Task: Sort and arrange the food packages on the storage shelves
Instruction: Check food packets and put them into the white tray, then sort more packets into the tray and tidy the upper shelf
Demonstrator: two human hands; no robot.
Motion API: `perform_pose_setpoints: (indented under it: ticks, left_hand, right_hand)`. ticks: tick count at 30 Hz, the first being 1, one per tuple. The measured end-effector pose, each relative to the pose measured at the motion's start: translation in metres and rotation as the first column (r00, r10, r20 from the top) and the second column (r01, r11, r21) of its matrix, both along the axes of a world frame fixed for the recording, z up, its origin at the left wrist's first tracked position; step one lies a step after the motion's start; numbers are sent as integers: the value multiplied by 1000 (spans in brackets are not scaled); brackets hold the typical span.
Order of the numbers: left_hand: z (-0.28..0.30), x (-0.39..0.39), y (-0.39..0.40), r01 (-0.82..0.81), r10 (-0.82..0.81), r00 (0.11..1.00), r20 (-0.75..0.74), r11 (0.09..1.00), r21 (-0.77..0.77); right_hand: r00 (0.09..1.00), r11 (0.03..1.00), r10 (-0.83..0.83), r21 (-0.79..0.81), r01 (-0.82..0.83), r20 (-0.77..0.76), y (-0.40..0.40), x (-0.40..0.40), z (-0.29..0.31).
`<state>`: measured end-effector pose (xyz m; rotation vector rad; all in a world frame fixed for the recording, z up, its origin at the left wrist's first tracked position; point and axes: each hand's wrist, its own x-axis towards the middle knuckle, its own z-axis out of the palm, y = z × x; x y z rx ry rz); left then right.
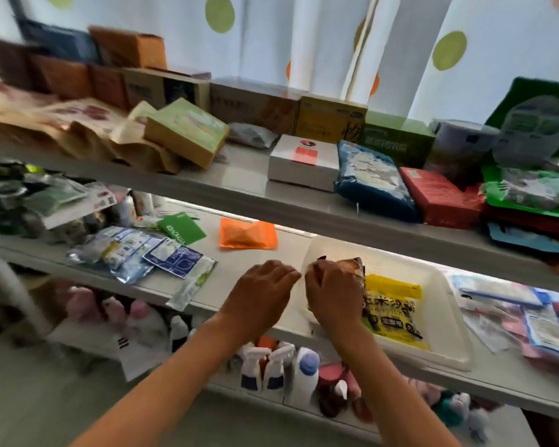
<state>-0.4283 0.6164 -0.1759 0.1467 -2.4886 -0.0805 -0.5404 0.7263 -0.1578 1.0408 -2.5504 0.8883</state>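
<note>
A pale, smooth shelving unit fills the view in 3 tiers. The top shelf [246, 175] carries rigid cardboard boxes along the back, a flat white box [304, 164] with a red label, a soft blue-and-white plastic bag [373, 179], a red carton [439, 196] and glossy green pouches [530, 188] at the right, with crumpled brown paper [88, 140] at the left.

On the middle shelf [239, 262] sits a white rectangular plastic bin [439, 304] with rounded corners. Inside it lies a flat yellow noodle packet [392, 309] with black lettering, just beside a crinkled brown snack bag [349, 264]. The right hand [333, 293] reaches into the bin with fingers curled down on the brown snack bag, gripping its top edge. The left hand [262, 288] hovers at the bin's left rim, fingers bent downward; whether it pinches anything cannot be told.

Further left on that shelf lie an orange pouch [247, 235], a green card [181, 229] and overlapping shiny blue-and-white sachets [136, 253]. The lowest tier holds white spray bottles [268, 366] and a round-shouldered white bottle with a blue cap [305, 372].
</note>
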Motion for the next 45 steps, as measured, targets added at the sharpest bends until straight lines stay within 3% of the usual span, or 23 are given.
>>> perform_pose_setpoints:
  ticks: [5, 12, 17, 23, 32, 36, 40, 45]
  left_hand:
    - [65, 59, -48, -67, 50, 976, -210, 995, -72]
    - [144, 92, -114, -254, 218, 937, -273, 961, -104]
    - [191, 82, -157, -316, 309, 947, -93, 945, -81]
    - [235, 45, -201, -351, 354, 931, 87, 935, -51]
    - [258, -36, -267, -317, 277, 897, 345, 946, 65]
    - [249, -39, -299, -355, 161, 821, 548, 896, 267]
    - [236, -35, -312, -290, 32, 839, 543, 871, 396]
    - [231, -40, -314, -221, -22, 876, 481, 869, 442]
  right_hand:
    - [976, 960, 169, -202, -195, -141, -50, 59, 68]
    - [943, 927, 260, -221, -304, -208, -115, 59, 133]
    - [944, 951, 226, -156, -268, -240, -164, 32, 165]
    - [968, 975, 204, -61, -215, -146, -213, -13, 178]
    - [986, 929, 74, 349, -124, 152, -277, -67, 184]
    - [971, 918, 66, 367, -149, 229, -302, -81, 180]
    - [987, 917, 61, 383, -115, 150, -307, -89, 165]
    - [992, 957, 77, 272, -102, 102, -302, -89, 166]
